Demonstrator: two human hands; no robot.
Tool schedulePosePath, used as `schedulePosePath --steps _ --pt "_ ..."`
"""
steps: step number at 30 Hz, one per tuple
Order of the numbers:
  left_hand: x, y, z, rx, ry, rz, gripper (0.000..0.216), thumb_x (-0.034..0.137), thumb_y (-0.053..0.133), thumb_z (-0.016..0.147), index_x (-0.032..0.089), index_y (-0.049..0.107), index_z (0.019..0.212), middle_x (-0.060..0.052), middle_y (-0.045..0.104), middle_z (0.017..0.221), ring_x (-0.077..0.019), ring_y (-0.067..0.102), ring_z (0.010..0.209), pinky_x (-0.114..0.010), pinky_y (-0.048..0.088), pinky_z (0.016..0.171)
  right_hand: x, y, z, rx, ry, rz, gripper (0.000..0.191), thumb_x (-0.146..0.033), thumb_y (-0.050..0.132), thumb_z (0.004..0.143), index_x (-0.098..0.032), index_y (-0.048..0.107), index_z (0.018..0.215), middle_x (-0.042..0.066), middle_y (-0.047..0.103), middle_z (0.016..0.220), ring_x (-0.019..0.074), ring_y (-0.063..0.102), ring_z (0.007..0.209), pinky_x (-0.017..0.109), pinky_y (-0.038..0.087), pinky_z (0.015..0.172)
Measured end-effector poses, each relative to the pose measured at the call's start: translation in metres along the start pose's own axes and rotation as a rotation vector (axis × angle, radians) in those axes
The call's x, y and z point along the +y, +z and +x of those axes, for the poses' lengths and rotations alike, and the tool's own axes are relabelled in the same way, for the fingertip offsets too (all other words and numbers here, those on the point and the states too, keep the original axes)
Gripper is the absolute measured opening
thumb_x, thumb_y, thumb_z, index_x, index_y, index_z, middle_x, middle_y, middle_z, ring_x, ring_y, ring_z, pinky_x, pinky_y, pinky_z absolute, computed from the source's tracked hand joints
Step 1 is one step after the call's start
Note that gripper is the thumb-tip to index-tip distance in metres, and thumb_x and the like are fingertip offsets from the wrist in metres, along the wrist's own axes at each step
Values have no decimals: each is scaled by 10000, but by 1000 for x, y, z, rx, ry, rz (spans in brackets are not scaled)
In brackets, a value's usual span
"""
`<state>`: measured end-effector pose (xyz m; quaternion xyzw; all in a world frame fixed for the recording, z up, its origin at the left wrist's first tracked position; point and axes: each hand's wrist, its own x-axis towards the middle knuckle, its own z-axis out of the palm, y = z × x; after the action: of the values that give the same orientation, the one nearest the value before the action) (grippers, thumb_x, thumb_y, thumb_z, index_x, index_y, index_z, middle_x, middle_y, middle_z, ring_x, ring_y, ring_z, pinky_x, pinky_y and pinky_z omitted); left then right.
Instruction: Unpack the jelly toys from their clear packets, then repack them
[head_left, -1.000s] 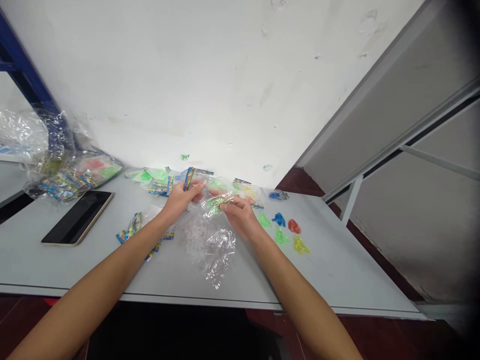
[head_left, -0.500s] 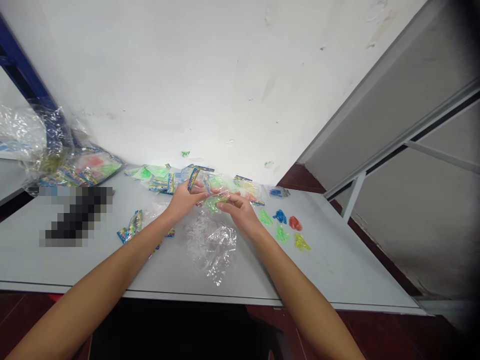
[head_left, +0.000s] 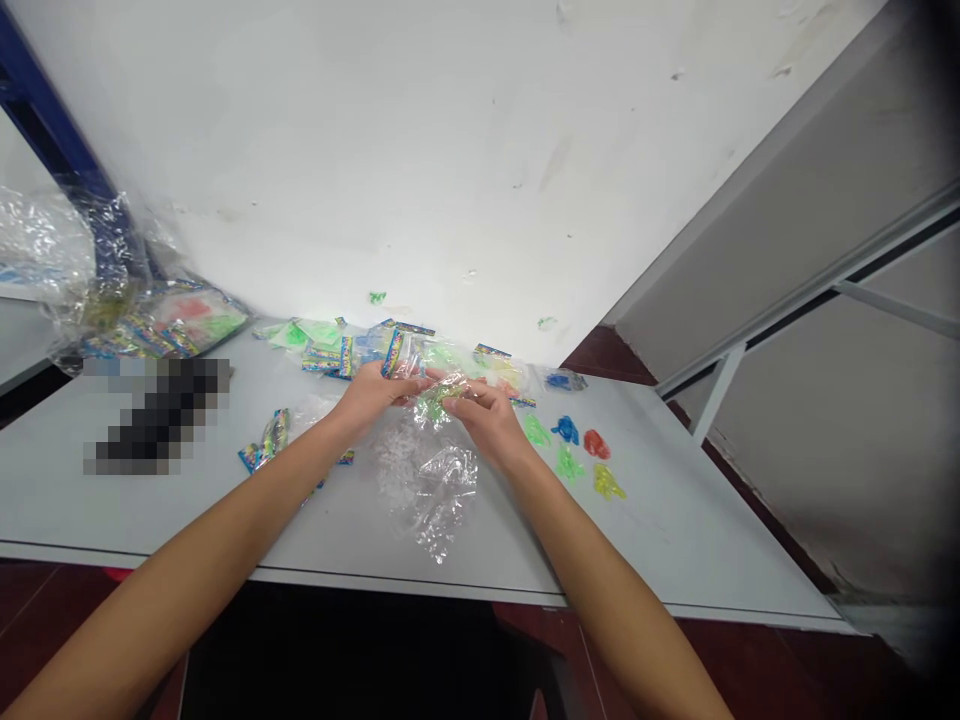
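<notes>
Between both hands is a small clear plastic bag point(head_left: 441, 402) with something green in it, held above the middle of the table. My left hand point(head_left: 375, 396) pinches the bag's left side between thumb and fingers. My right hand point(head_left: 491, 414) grips its right side, thumb toward me. Below them lies a crumpled heap of clear plastic bags point(head_left: 446, 490). Right of my right hand are small rubbery pieces: two green ones point(head_left: 568, 463), a blue one point(head_left: 565, 430), a red one point(head_left: 597, 443) and a yellow one point(head_left: 608, 481). Their exact kind is hard to make out.
Packets with printed header strips point(head_left: 328, 356) line the table's back along the white wall point(head_left: 420, 150). More printed strips point(head_left: 274, 435) lie left of my left forearm. A large clear bag of packets point(head_left: 199, 322) rests at the far left, behind a blurred dark patch point(head_left: 161, 415).
The bag's plastic is more bunched up between my fingers, and my hands have drawn slightly closer together. The whole view has shifted a little; the pieces on the table lie as before.
</notes>
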<state>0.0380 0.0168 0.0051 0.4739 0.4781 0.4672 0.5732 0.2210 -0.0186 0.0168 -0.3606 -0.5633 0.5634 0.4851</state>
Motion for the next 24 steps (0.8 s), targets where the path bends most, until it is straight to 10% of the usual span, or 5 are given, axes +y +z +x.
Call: schedulePosePath --steps 15,24 --pt "1 4 -1 -46 -54 -171 328 487 690 793 176 679 896 -121 736 964 -215 690 913 -345 536 787 5 -1 3 80 113 82 220 -350 818 641 -218 649 593 -18 599 672 155 559 750 362 472 810" --pt "2 11 -8 -79 -45 -54 317 383 717 760 150 674 972 -95 695 949 -191 648 752 -320 552 593 -2 -2 1 43 198 197 192 -297 808 661 -186 663 603 0 588 730 144 547 770 331 523 764"
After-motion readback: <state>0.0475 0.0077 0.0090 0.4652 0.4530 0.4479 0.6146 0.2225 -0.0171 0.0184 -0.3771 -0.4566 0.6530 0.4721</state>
